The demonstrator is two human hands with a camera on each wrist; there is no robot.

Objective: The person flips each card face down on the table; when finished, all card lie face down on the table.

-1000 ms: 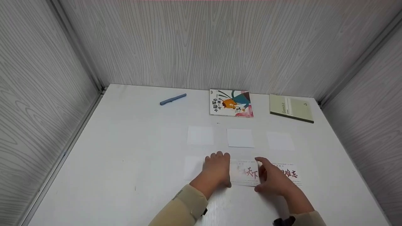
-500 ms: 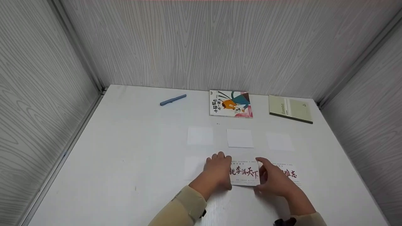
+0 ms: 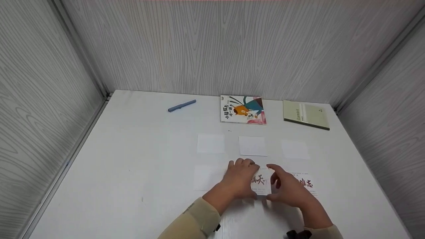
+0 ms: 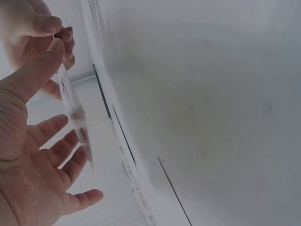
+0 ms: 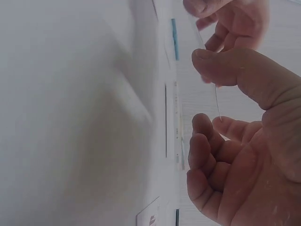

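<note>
Two bare hands are seen low in the head view, the left hand (image 3: 240, 177) and the right hand (image 3: 289, 189). Long beige sleeves (image 3: 192, 222) are worn on both forearms, ending at the wrists near the bottom edge of the frame. A dark strap (image 3: 298, 234) is fastened at the right cuff, and a smaller dark piece is glimpsed under the left cuff. No rings are seen.

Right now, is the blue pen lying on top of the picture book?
No, the blue pen lies on the table, apart and left of the picture book.
</note>
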